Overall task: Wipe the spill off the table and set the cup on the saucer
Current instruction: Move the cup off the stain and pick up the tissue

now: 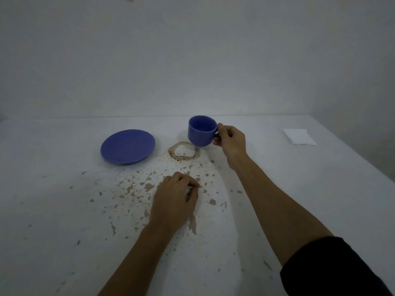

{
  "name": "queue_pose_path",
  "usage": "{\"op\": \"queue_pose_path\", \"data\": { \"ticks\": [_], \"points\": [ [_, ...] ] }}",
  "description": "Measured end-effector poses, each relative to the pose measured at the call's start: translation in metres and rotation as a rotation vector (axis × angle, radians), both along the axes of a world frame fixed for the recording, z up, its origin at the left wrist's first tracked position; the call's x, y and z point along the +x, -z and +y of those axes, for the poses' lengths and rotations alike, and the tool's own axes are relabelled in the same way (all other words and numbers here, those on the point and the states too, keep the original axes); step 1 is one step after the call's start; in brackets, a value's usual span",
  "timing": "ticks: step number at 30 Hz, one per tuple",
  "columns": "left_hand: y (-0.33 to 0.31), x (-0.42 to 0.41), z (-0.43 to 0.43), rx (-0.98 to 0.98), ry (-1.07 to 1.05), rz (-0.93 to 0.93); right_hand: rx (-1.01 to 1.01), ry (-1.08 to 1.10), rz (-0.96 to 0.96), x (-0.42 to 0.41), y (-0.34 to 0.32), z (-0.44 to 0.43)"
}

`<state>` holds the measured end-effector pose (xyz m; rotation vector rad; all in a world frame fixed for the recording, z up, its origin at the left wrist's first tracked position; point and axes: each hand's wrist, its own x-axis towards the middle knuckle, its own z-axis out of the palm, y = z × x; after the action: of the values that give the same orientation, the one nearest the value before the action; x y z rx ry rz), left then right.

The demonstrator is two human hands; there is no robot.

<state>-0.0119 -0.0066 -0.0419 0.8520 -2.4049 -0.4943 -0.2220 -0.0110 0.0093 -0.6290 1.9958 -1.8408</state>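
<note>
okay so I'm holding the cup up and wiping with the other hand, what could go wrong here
The right hand pinches the cup only by its handle, lifted and slightly tilted over the brown ring stain; it could slip or drip. The left hand has just a small wad of tissue, which may smear the wide splatter rather than lift it, perhaps toward the saucer.

one cup [201, 130], one saucer [127, 146], one folded tissue [299, 136], two hands [175, 198]

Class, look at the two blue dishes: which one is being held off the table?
The blue cup, gripped at its handle by the right hand and tilted above the brown ring stain. The blue saucer lies flat, untouched.
</note>
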Motion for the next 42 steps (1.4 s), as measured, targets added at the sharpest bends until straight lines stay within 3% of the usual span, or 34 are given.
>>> {"op": "queue_pose_path", "data": {
  "ticks": [12,19,31,34,39,42],
  "points": [
    [0.006,-0.005,-0.004,-0.072,-0.035,-0.024,-0.04,0.339,-0.103,-0.097,-0.007,0.038],
    [0.005,-0.002,0.0,-0.142,-0.001,0.036,-0.071,0.376,-0.193,-0.117,0.0,0.04],
    [-0.003,-0.002,0.002,-0.099,0.003,0.042,-0.027,0.326,-0.279,-0.115,0.004,0.047],
    [0.0,-0.003,0.001,-0.106,-0.009,0.028,0.097,0.311,-0.217,-0.104,0.003,0.061],
    [-0.007,-0.016,0.008,-0.06,-0.076,-0.082,0.313,0.27,0.107,-0.085,0.014,0.099],
    [-0.017,-0.043,0.026,-0.028,0.043,-0.042,0.357,0.258,0.226,-0.086,0.017,0.119]
  ]
}}
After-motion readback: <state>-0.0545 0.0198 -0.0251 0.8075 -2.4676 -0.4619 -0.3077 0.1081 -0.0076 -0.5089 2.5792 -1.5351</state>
